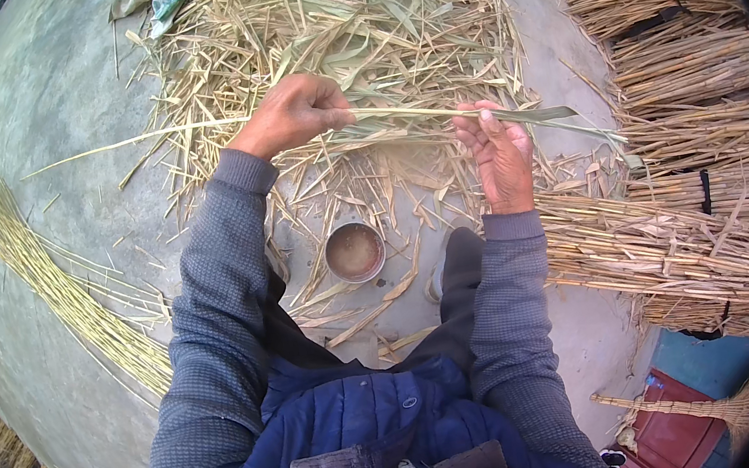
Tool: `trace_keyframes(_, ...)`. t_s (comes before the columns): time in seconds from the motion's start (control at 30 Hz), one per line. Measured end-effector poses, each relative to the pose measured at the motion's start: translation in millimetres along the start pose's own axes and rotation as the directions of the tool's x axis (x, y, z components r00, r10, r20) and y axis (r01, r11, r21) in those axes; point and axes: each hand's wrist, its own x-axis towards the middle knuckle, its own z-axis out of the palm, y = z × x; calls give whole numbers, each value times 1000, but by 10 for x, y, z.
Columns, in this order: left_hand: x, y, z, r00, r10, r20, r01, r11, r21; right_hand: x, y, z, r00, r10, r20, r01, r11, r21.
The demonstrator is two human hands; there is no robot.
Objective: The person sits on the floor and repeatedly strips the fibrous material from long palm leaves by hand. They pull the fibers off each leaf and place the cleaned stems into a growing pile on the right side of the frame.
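A long, thin, pale-green reed stalk [415, 112] stretches sideways in front of me, held by both hands. My left hand [295, 113] is closed around its middle, and the bare thin end sticks out to the left. Farther right, my right hand [500, 157] pinches the stalk between thumb and fingers, palm turned up. Green leaf blades [554, 112] hang from the stalk just beyond those fingertips. Below both hands lies a heap of stripped leaves and husks [347, 37], spread over the concrete floor.
Between my feet stands a round metal bowl [355, 254] with a brownish inside. Clean yellow-green stalks [66, 287] lie bunched at left. Tied reed bundles [686, 66] are stacked at right, beside a loose bunch [653, 238]. A broom [744, 407] rests over a dark red panel [662, 438].
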Motion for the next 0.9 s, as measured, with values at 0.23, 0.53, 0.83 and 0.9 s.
trace_keyframes(0.23,-54,-59,-136,996,-80,36,82,996,-40,-31,17,8,995,25,93,-25,1000,-5)
trace_keyframes(0.53,94,188,520,984,134,-113,-124,988,93,-51,112,153,997,29,78,-26,999,-45)
trace_keyframes(0.83,93,206,319,919,-207,-336,-15,832,-554,-66,166,130,1000,9,2,-9,999,-54)
trace_keyframes(0.9,92,96,31,858,-199,-474,-109,831,-545,-53,136,69,999,-1,-49,-1,999,-44)
